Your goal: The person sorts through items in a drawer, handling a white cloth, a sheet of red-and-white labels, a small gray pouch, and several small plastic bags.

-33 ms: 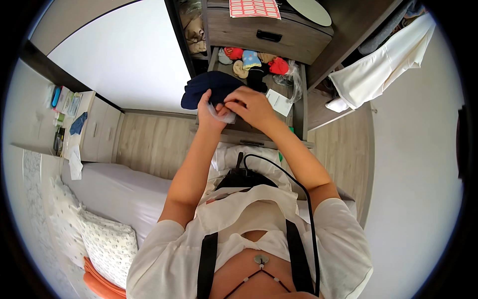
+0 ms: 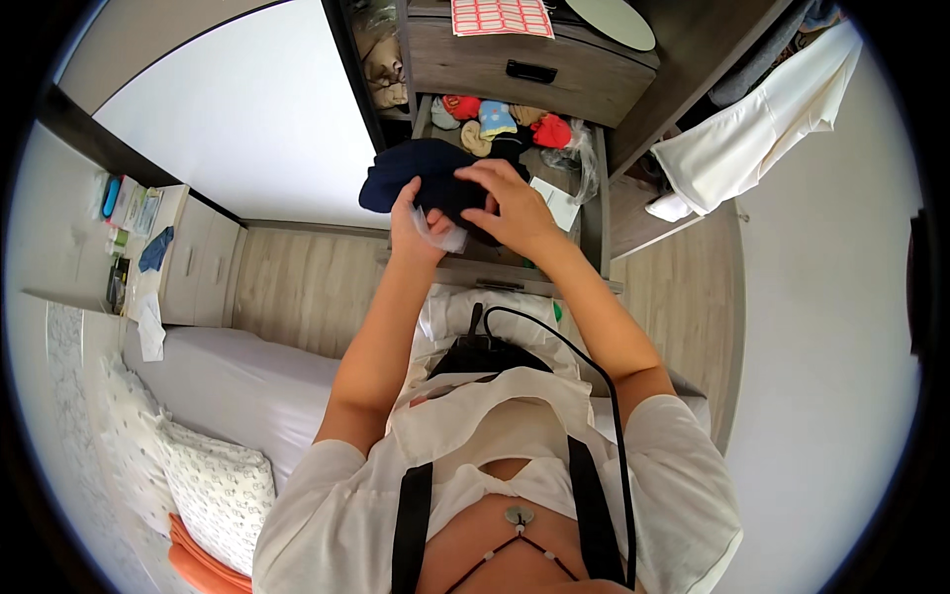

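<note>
My left hand [image 2: 420, 226] is closed on a folded navy cloth item [image 2: 411, 170], its thumb lying on top. A strip of clear plastic [image 2: 443, 238] hangs at the fingers of the same hand. Just to the right, my right hand [image 2: 510, 213] is over the cloth's right end with thumb and fingers apart. Dark cloth shows between them, and I see no grip on it. Beneath both hands is a pulled-out drawer [image 2: 601, 233]. Rolled socks [image 2: 477, 139] and a red bundle [image 2: 551, 131] lie at its back, beside a crumpled clear bag [image 2: 588, 168] and a white card [image 2: 556, 203].
Above the drawer is a closed one [image 2: 529, 64] with a red-and-white label sheet [image 2: 503, 17] on top. White clothing [image 2: 762, 129] hangs at the right. A bed [image 2: 247, 376] with pillows [image 2: 213, 465] is at lower left, below a pale cabinet [image 2: 188, 257]. A black cable [image 2: 609, 386] crosses my front.
My right hand has shifted slightly right, away from my left fingers, and its thumb and fingers have spread. My left hand keeps the navy cloth nearly in place.
</note>
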Demonstrator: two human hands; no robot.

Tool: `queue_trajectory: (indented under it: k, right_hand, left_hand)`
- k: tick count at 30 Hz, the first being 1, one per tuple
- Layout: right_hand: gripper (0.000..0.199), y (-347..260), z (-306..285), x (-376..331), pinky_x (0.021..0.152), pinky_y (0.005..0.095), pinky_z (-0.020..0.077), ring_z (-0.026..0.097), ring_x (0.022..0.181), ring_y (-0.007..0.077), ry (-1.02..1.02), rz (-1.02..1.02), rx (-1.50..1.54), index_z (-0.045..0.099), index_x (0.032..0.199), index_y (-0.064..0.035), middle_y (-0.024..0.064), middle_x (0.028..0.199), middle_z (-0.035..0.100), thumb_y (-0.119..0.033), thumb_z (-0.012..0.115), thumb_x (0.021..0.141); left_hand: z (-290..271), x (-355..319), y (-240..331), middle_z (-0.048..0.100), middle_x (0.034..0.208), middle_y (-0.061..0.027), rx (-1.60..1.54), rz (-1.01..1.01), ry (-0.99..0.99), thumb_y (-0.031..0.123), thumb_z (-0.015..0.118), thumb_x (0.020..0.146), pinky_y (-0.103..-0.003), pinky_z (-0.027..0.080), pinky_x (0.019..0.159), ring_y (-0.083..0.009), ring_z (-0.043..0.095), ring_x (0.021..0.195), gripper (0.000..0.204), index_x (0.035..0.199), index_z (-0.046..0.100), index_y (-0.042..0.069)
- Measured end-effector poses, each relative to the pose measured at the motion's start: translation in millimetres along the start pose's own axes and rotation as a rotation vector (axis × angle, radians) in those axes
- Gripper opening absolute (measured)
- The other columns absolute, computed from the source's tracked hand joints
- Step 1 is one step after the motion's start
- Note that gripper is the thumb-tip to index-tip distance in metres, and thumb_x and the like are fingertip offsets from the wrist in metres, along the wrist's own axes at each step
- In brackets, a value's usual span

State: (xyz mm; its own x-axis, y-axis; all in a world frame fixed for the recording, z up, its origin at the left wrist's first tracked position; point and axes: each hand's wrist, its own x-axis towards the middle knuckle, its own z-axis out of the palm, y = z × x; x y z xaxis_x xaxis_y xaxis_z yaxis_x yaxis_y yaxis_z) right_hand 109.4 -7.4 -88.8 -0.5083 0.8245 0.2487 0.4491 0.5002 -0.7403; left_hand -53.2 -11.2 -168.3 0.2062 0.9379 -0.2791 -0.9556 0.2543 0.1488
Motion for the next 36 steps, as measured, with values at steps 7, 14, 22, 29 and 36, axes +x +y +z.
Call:
queue_trajectory:
  k: [7, 14, 22, 29, 36]
  right_hand:
    - [0.095, 9.1, -26.0, -16.3, 0.078, 0.0317, 0.046, 0.054, 0.085, 0.025, -0.043, 0.148, -0.048, 0.023, 0.136, -0.0148, 0.0114, 0.132, 0.034, -0.016, 0.077, 0.059]
    - [0.08, 41.0, -42.6, -21.7, 0.099, 0.0383, 0.0291, 0.038, 0.118, 0.0337, 0.255, -0.02, -0.115, 0.034, 0.132, -0.0098, 0.0182, 0.13, 0.036, -0.024, 0.075, 0.064]
    - [0.043, 71.7, -48.3, -18.4, 0.088, 0.0345, 0.0402, 0.051, 0.104, 0.0205, 0.199, 0.585, 0.755, 0.051, 0.114, -0.0069, 0.01, 0.111, 0.056, -0.03, 0.062, 0.08]
    - [0.056, 44.4, -69.7, -23.4, 0.083, 0.031, 0.0474, 0.058, 0.097, 0.0202, 0.368, 0.582, 1.376, 0.052, 0.113, -0.0001, 0.0116, 0.106, 0.059, -0.048, 0.051, 0.084]
    - [0.043, 38.3, -69.6, -32.9, 0.082, 0.0325, 0.047, 0.055, 0.098, 0.0199, 0.328, 0.321, 1.064, 0.047, 0.12, -0.0017, 0.0113, 0.111, 0.056, -0.021, 0.058, 0.083]
  left_hand:
    - [47.4, -20.7, -10.5, 0.054, 0.056, -0.0032, 0.257, -0.026, 0.049, 0.027, 0.054, 0.084, -0.021, 0.021, 0.029, -0.01, 0.031, 0.031, 0.021, 0.079, 0.054, 0.007]
    - [64.3, -32.9, -16.9, 0.06, 0.069, -0.0047, 0.475, -0.051, -0.102, 0.026, 0.059, 0.082, -0.02, 0.024, 0.03, -0.0078, 0.039, 0.035, 0.019, 0.086, 0.056, 0.008]
    - [72.6, -40.5, -20.0, 0.047, 0.053, -0.0008, 0.601, -0.053, -0.109, 0.03, 0.059, 0.083, -0.019, 0.023, 0.032, -0.0068, 0.034, 0.036, 0.024, 0.089, 0.054, 0.007]
    - [61.1, -33.6, 9.2, 0.05, 0.063, -0.0002, 0.425, -0.082, -0.343, 0.022, 0.062, 0.082, -0.018, 0.025, 0.034, -0.0042, 0.034, 0.039, 0.02, 0.087, 0.049, 0.008]
    - [87.0, -48.8, -2.4, 0.05, 0.065, 0.0041, 0.869, 0.076, -0.102, 0.009, 0.06, 0.08, -0.018, 0.023, 0.036, -0.0026, 0.033, 0.04, 0.024, 0.101, 0.049, 0.009]
